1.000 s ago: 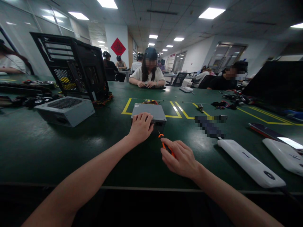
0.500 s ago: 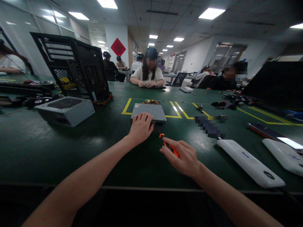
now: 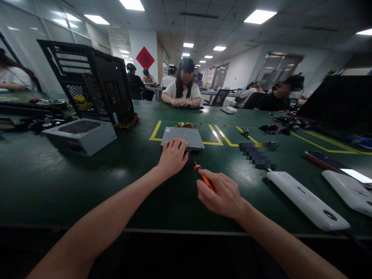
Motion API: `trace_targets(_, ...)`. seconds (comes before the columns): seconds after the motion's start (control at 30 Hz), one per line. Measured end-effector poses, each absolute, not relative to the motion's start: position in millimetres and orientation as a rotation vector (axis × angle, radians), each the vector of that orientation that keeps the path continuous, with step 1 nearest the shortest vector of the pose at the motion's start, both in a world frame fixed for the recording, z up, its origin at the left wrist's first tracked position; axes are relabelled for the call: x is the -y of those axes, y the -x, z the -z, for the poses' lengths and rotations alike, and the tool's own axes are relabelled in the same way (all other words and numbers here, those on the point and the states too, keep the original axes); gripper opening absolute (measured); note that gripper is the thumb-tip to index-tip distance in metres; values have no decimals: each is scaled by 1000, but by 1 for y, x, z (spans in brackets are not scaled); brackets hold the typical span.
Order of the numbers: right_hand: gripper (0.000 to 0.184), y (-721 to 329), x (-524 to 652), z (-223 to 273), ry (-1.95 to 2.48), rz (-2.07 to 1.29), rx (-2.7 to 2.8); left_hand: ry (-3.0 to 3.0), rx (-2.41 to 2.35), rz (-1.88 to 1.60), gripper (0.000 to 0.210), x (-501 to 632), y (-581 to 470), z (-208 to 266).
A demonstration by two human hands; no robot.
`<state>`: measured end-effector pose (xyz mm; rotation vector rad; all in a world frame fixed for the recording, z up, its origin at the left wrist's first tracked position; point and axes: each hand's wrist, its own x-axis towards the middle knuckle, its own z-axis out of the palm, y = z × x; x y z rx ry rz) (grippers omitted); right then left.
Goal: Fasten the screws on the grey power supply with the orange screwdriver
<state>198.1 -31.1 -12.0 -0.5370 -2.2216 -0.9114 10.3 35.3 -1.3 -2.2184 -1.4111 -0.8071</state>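
A grey computer power supply (image 3: 186,136) lies on the green table in front of me, its socket side turned my way and coloured cables at its back. My left hand (image 3: 173,157) grips its near left part, fingers over the top and thumb down the front side. In my right hand (image 3: 221,192) is a screwdriver (image 3: 207,182) with an orange and black handle, closed between thumb and fingers. The thin shaft points up and left at the front side of the power supply. Whether its tip touches there I cannot tell.
Another power supply (image 3: 81,135) and a black computer case (image 3: 93,81) stand at the left. White power banks (image 3: 308,201) and a phone (image 3: 334,164) lie at the right. A small metal part (image 3: 246,133) lies beyond. A person (image 3: 183,89) sits across the table.
The screwdriver and my right hand have shifted slightly; the handle is turned and the fingers are curled closer around it. My left hand and the power supply have stayed put.
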Motion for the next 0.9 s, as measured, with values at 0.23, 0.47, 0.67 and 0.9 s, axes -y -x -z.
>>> trace_targets(0.23,24,-201,30,12,559,884,2165,2229,1418,823,28,-35,-10,1)
trace_targets(0.47,18,-197,32,8,566,877,2170,2228,1419,804,28,-35,-10,1)
trace_targets(0.67,22,-201,30,8,580,872,2130,2217,1410,805,28,-35,-10,1)
trace_targets(0.9,22,-200,30,10,518,821,2160,2233,1417,814,28,-34,-10,1)
